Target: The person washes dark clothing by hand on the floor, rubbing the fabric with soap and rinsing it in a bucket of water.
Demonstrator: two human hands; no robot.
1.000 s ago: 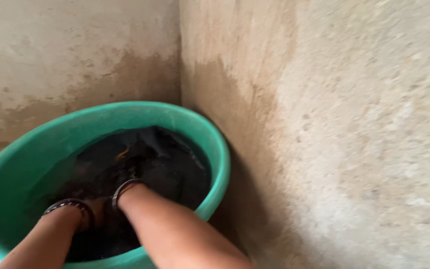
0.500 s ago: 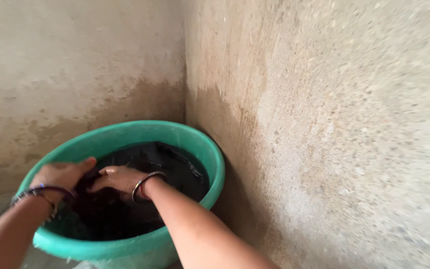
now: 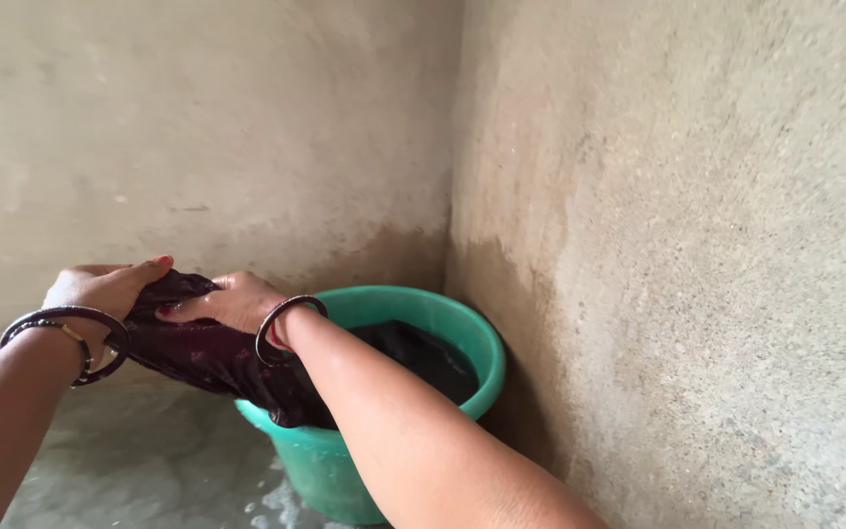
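Note:
Both of my hands hold a wet dark maroon cloth (image 3: 203,355) lifted above and to the left of a green plastic basin (image 3: 413,306). My left hand (image 3: 105,289) grips the cloth's upper left end. My right hand (image 3: 227,299) clamps the cloth just beside it, fingers curled over the top. The cloth's lower end hangs down over the basin's near left rim. Dark water and more dark fabric (image 3: 423,358) lie inside the basin. Bangles ring both wrists.
The basin stands in a corner between two rough plastered walls, one behind (image 3: 247,127) and one on the right (image 3: 697,245), both damp-stained near the bottom. A wet concrete floor (image 3: 149,470) spreads to the left of the basin.
My hands have risen out of the basin's water and moved up and left, lifting the maroon cloth clear. The view has tilted up and away from the basin.

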